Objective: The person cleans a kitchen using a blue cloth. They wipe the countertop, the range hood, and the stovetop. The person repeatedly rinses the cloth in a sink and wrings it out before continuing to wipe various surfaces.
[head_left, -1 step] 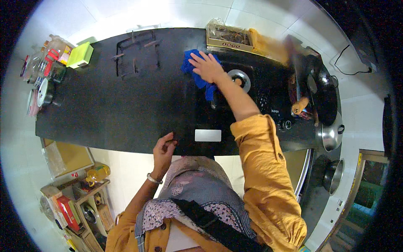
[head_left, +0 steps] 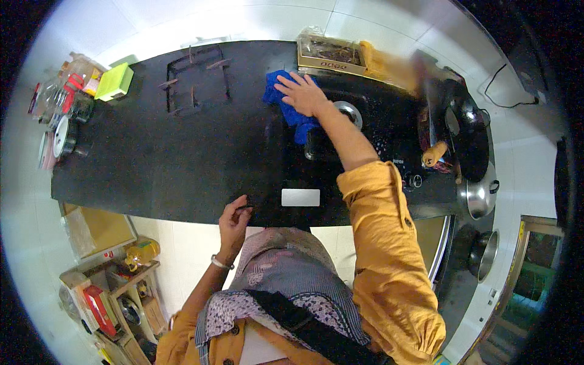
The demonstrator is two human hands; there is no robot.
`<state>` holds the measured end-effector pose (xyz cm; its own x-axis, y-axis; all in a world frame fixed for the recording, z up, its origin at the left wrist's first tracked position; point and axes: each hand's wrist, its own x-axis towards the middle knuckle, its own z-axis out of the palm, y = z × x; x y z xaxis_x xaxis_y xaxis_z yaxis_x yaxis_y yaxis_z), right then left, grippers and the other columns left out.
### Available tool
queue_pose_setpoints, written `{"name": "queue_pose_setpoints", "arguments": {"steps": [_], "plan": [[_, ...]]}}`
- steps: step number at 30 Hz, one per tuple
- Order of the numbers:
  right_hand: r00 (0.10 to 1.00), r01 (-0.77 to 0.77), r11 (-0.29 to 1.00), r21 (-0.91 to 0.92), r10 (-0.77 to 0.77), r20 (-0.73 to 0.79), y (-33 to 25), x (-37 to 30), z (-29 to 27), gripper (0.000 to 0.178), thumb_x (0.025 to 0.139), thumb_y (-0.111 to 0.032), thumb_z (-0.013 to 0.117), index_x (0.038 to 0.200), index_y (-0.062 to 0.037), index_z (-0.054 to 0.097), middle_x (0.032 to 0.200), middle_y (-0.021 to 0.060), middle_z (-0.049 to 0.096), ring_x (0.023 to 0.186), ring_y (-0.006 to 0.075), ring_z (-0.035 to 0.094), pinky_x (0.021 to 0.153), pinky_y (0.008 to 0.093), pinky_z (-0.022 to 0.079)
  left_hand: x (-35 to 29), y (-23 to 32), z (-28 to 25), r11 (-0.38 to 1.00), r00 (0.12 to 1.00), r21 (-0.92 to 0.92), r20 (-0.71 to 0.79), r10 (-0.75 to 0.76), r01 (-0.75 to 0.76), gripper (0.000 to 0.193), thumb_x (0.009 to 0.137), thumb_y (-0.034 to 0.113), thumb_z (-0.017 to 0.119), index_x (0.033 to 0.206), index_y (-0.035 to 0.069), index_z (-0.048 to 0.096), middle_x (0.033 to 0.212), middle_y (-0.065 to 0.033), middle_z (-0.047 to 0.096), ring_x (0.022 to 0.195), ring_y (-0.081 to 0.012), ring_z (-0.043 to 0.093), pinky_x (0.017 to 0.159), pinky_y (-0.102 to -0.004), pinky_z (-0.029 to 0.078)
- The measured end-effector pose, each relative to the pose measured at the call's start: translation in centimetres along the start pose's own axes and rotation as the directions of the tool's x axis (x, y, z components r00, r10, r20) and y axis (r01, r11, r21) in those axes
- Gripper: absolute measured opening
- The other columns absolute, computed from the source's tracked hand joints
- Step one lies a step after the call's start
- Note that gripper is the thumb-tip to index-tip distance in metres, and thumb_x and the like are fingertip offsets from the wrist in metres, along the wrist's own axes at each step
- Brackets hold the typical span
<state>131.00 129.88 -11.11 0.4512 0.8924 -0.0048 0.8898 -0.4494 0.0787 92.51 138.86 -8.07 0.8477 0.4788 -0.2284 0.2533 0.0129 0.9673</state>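
Observation:
My right hand (head_left: 302,96) lies flat on a crumpled blue cloth (head_left: 286,113), its fingers stretched and spread. The cloth rests on the black counter (head_left: 182,152) at the left edge of a black gas stove (head_left: 359,170). Just beside my right forearm is a round silver burner (head_left: 349,114), partly hidden by the arm. Near the counter's front edge is my left hand (head_left: 233,220), its fingers curled together. A small dark patch shows at its fingertips; whether it is a held thing cannot be made out.
A pan support (head_left: 227,79) sits at the back left. Plastic bottles (head_left: 48,100), a yellow-green box (head_left: 114,81) and a white-lidded pot (head_left: 62,137) line the left end. Behind the stove stands a long carton (head_left: 331,53); a black wok (head_left: 471,134) and a steel lid (head_left: 482,193) stand right.
My right hand has shifted very slightly to the right on the cloth, and the cloth's lower end has moved a little. My left hand has moved slightly left.

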Motion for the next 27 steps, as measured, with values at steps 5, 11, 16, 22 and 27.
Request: {"name": "queue_pose_setpoints", "arguments": {"steps": [5, 11, 16, 22, 27], "plan": [[0.999, -0.005, 0.959, 0.283, 0.017, -0.039, 7.4, -0.9, 2.0, 0.040, 0.089, -0.040, 0.046, 0.129, -0.0365, 0.046, 0.140, -0.0072, 0.037, 0.123, 0.0299, 0.035, 0.101, 0.0501, 0.029, -1.1, -2.8, -1.6, 0.982, 0.985, -0.147, -0.104, -0.135, 0.119, 0.032, 0.085, -0.003, 0.055, 0.117, 0.001, 0.055, 0.107, -0.0102, 0.057, 0.090, -0.0158, 0.061, 0.078, -0.0260, 0.050], [0.902, -0.413, 0.836, 0.362, 0.430, 0.037, 12.0, -8.0, 1.1, 0.032, 0.086, -0.033, 0.055, 0.118, -0.0368, 0.058, 0.134, -0.0108, 0.043, 0.121, 0.0263, 0.035, 0.103, 0.0447, 0.025, -1.1, -3.2, -1.4, 0.988, 0.985, -0.085, -0.110, -0.135, 0.126, 0.030, 0.087, -0.001, 0.054, 0.117, 0.001, 0.054, 0.108, -0.0097, 0.057, 0.090, -0.0154, 0.061, 0.075, -0.0257, 0.051], [0.731, -0.633, 0.756, 0.163, 0.654, -0.196, 14.6, -12.9, 3.6, 0.030, 0.085, -0.034, 0.056, 0.115, -0.0316, 0.061, 0.127, -0.0054, 0.049, 0.120, 0.0266, 0.038, 0.101, 0.0435, 0.027, -0.8, -3.2, -1.0, 0.983, 0.982, -0.107, -0.101, -0.158, 0.147, 0.030, 0.087, -0.001, 0.052, 0.117, 0.001, 0.054, 0.110, -0.0095, 0.056, 0.090, -0.0158, 0.061, 0.076, -0.0262, 0.051], [0.556, -0.813, 0.582, -0.028, 0.760, -0.337, 18.9, -19.5, 4.3, 0.030, 0.085, -0.028, 0.052, 0.109, -0.0125, 0.060, 0.119, 0.0103, 0.051, 0.114, 0.0328, 0.041, 0.096, 0.0467, 0.031, -1.0, -3.5, -0.5, 0.994, 0.990, -0.054, -0.096, -0.099, 0.094, 0.029, 0.088, -0.002, 0.051, 0.117, 0.000, 0.054, 0.112, -0.0091, 0.056, 0.091, -0.0156, 0.060, 0.076, -0.0257, 0.051], [0.409, -0.853, 0.383, -0.356, 0.913, 0.002, 21.2, -20.4, 3.4, 0.042, 0.087, -0.029, 0.045, 0.121, -0.0044, 0.049, 0.128, 0.0230, 0.041, 0.118, 0.0396, 0.039, 0.100, 0.0450, 0.032, -0.6, -4.0, 0.0, 0.998, 0.997, 0.016, -0.059, -0.057, 0.058, 0.027, 0.088, 0.000, 0.051, 0.116, 0.000, 0.054, 0.109, -0.0078, 0.056, 0.088, -0.0148, 0.060, 0.074, -0.0244, 0.050]]}}
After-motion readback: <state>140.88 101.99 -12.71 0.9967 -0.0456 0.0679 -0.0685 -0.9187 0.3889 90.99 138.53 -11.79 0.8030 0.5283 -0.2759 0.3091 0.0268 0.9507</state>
